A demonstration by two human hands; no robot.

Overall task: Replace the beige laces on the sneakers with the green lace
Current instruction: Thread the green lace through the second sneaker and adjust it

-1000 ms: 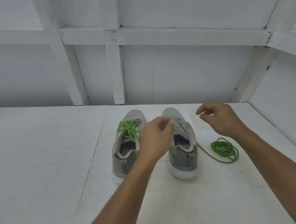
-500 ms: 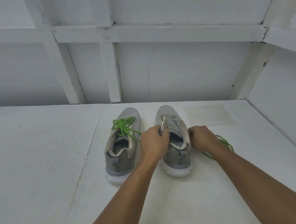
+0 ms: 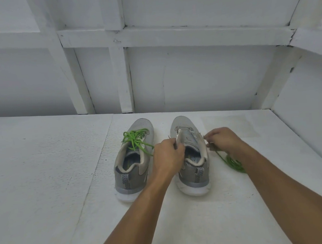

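sneakers [image 3: 143, 126] grey, soles [image 3: 127, 197] white — heel tabs [image 3: 125, 181] black-white chevron | laces [image 3: 136, 142] bright green | tabletop [image 3: 43, 172] white

Left hand [image 3: 168, 153]: worn bare; the back and knuckles are shown.
Right hand [image 3: 224, 140]: worn bare; the back is shown.
Left forearm [image 3: 138, 218]: seen uncovered to the lower frame edge.
Right forearm [image 3: 288, 190]: seen uncovered likewise.

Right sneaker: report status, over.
Left hand grips right sneaker at the tongue. Right hand pinches loose green lace, rest coiled beside the shoe. Left sneaker already laced green. Nothing in the way.
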